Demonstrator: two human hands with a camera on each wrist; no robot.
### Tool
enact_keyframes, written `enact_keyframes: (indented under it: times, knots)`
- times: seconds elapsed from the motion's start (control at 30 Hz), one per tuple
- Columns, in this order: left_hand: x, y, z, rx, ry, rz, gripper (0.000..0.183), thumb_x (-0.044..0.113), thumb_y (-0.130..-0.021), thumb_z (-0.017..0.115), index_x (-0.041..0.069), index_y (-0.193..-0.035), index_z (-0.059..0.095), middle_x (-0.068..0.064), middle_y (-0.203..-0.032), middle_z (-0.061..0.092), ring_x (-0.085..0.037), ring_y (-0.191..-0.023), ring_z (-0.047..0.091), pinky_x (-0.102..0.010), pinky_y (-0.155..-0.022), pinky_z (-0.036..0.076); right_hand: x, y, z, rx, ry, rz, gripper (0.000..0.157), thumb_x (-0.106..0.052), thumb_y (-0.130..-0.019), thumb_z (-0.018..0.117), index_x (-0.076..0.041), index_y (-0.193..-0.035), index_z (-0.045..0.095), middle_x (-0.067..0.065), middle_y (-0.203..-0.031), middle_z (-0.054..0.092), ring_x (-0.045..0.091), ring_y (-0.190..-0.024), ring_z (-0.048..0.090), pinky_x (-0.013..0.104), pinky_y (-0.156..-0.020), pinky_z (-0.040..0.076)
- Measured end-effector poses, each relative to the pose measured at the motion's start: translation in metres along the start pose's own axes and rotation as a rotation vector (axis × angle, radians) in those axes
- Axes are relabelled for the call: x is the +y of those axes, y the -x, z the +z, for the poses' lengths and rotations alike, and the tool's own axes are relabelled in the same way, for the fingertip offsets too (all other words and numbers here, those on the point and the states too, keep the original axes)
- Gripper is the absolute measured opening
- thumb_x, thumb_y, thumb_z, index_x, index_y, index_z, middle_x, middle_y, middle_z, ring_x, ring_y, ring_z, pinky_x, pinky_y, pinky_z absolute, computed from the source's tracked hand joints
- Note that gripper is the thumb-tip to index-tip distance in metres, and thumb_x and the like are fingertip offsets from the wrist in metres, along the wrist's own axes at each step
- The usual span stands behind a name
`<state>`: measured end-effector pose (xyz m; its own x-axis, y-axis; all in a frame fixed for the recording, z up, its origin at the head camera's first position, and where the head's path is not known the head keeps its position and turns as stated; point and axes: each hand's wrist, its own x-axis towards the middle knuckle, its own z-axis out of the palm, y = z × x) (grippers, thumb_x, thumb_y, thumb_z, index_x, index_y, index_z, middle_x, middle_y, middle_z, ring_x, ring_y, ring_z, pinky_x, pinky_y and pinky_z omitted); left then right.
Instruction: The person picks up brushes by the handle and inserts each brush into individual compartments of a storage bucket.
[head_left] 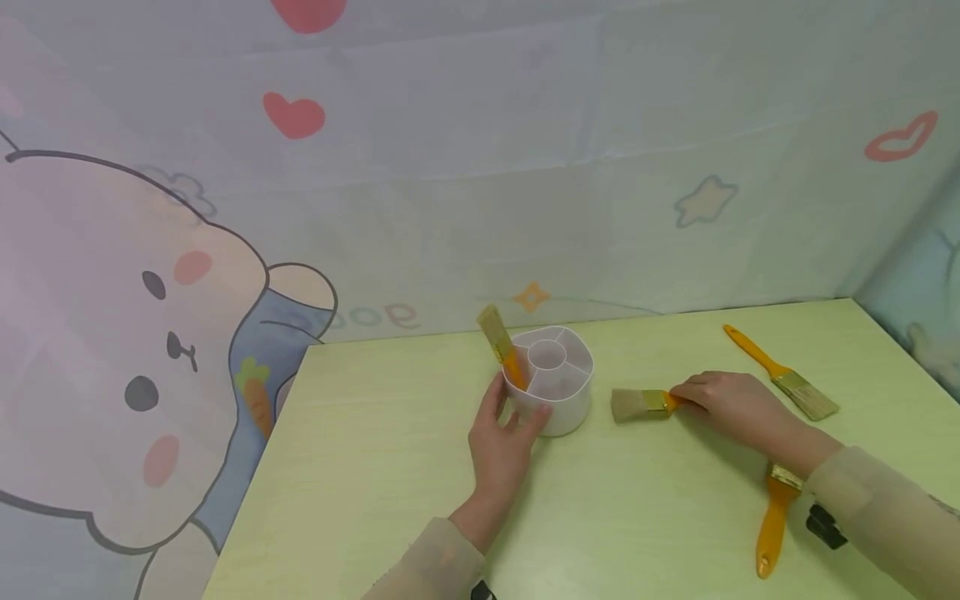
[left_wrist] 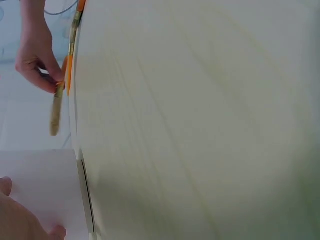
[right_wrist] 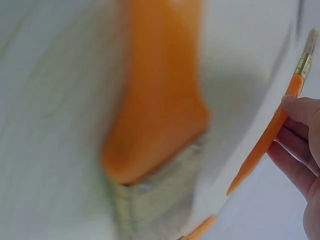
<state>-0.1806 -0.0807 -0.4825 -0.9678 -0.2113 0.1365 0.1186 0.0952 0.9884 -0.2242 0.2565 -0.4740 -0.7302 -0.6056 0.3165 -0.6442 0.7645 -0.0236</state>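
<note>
My left hand grips the near left side of a round white divided organizer, thumb in front and fingers at the side. One paintbrush stands tilted in a left compartment of it, bristles up and orange handle down. To the right, my right hand pinches another paintbrush by its orange handle, bristles toward the organizer. In the right wrist view, thumb and fingers close on the handle. Seen from the left wrist, this brush is just above table height, its bristles angled down.
A third paintbrush lies at the back right of the pale yellow table. Another paintbrush lies near the front right, partly under the right forearm. A printed cloth backdrop rises behind the table's back edge.
</note>
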Motion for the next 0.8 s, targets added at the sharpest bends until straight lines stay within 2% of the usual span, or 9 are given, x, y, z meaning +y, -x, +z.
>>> enact_keyframes:
  times: [0.23, 0.43, 0.6, 0.8]
  knots:
    - [0.001, 0.001, 0.0, 0.001, 0.004, 0.01, 0.08, 0.012, -0.088, 0.089, 0.004, -0.157, 0.051, -0.015, -0.158, 0.056, -0.035, -0.147, 0.052, -0.049, -0.112, 0.053, 0.002, -0.013, -0.017, 0.172, -0.09, 0.008, 0.027, -0.004, -0.08, 0.091, -0.006, -0.106, 0.083, 0.007, -0.097, 0.081, 0.026, -0.082, 0.077, 0.042, -0.067, 0.066]
    - [0.001, 0.001, 0.0, 0.001, 0.006, 0.01, 0.08, 0.013, -0.088, 0.089, 0.004, -0.158, 0.051, -0.014, -0.158, 0.056, -0.035, -0.147, 0.052, -0.049, -0.112, 0.053, -0.007, -0.032, -0.036, 0.239, -0.175, -0.002, 0.029, -0.002, -0.081, 0.09, -0.005, -0.108, 0.083, 0.006, -0.098, 0.081, 0.017, -0.076, 0.075, 0.031, -0.06, 0.062]
    - [0.001, 0.0, 0.0, 0.001, 0.008, 0.009, 0.079, 0.013, -0.089, 0.089, 0.004, -0.158, 0.051, -0.015, -0.158, 0.055, -0.036, -0.147, 0.052, -0.05, -0.112, 0.053, -0.019, -0.048, -0.049, 0.253, -0.229, 0.01, 0.028, -0.003, -0.085, 0.088, -0.01, -0.112, 0.083, 0.001, -0.1, 0.082, 0.014, -0.078, 0.076, 0.033, -0.063, 0.064]
    - [0.001, 0.001, 0.001, -0.002, 0.016, 0.019, 0.08, 0.012, -0.088, 0.089, 0.003, -0.157, 0.05, -0.015, -0.158, 0.055, -0.036, -0.147, 0.052, -0.05, -0.112, 0.053, -0.032, -0.069, -0.061, 0.19, -0.33, 0.083, 0.026, -0.006, -0.093, 0.083, -0.007, -0.119, 0.081, 0.004, -0.107, 0.081, 0.02, -0.089, 0.078, 0.041, -0.076, 0.067]
